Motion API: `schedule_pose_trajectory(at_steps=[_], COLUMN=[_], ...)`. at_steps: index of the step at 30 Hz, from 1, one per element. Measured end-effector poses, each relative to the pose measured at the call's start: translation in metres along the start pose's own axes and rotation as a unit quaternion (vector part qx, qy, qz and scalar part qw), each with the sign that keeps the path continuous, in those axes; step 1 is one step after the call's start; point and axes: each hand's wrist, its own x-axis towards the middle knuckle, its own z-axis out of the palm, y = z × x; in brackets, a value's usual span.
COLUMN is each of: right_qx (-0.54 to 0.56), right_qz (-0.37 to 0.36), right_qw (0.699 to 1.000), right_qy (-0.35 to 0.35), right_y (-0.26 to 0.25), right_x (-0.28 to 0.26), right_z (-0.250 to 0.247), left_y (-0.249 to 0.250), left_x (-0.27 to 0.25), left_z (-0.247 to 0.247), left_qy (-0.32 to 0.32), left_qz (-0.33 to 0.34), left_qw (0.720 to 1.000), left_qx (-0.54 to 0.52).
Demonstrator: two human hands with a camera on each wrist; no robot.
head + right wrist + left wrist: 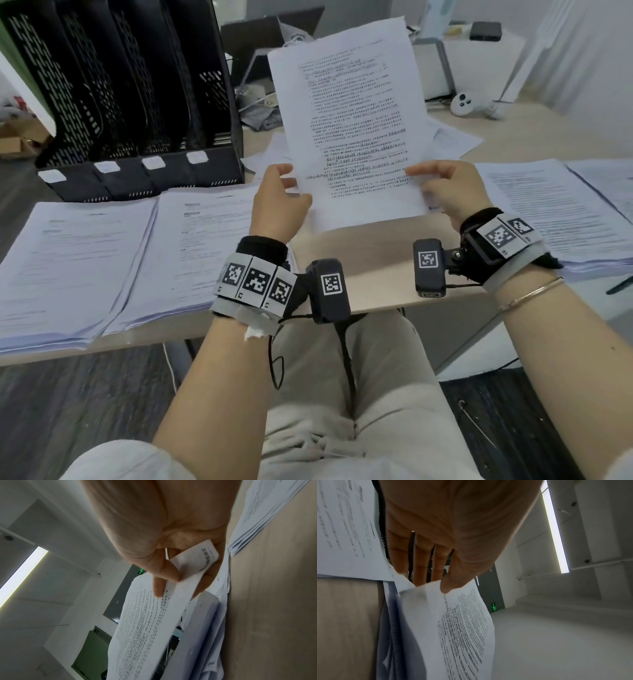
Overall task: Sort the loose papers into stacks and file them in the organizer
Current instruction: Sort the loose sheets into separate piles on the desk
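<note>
Two hands hold one printed sheet [349, 116] up above the table [370, 260]. The left hand [279, 202] pinches its bottom left edge, and the right hand [445, 192] pinches the bottom right. This looks like the sorting step: reading the page to pick its pile. Next it likely goes on a matching stack [68, 260] lying flat. The black organizer [120, 102] stands behind, seemingly with no papers inside.

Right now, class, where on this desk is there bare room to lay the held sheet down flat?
Bare desk shows at the near edge, between the left stacks and the right stack, beneath the held sheet. Far right, near the white controller, is also bare. Behind the sheet, loose papers crowd.
</note>
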Motion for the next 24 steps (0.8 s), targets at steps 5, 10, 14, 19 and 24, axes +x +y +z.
schedule_pose_trajectory(at_steps=[5, 10, 14, 19, 24], right_qx=[-0.068, -0.156, -0.228, -0.217, -0.173], right_qz=[0.043, 0.089, 0.053, -0.032, -0.043], right_qw=[0.997, 0.984, 0.972, 0.976, 0.977], right_qy=[0.009, -0.013, 0.014, 0.003, -0.119], right_y=[0.012, 0.017, 0.011, -0.021, -0.050], right_x=[0.004, -0.001, -0.003, -0.012, -0.035], right_z=[-0.005, -0.010, -0.007, 0.023, 0.082], left_y=[-0.005, -0.010, -0.012, -0.019, -0.041], left_x=[0.000, 0.000, -0.001, 0.002, 0.002], left_z=[-0.001, 0.001, -0.005, -0.038, -0.091], left_qy=[0.003, -0.028, -0.027, 0.017, 0.078], left_qz=[-0.021, -0.027, -0.017, -0.004, -0.028], left_qw=[0.999, 0.996, 0.997, 0.996, 0.990], left_qx=[0.042, 0.081, 0.075, 0.085, 0.111])
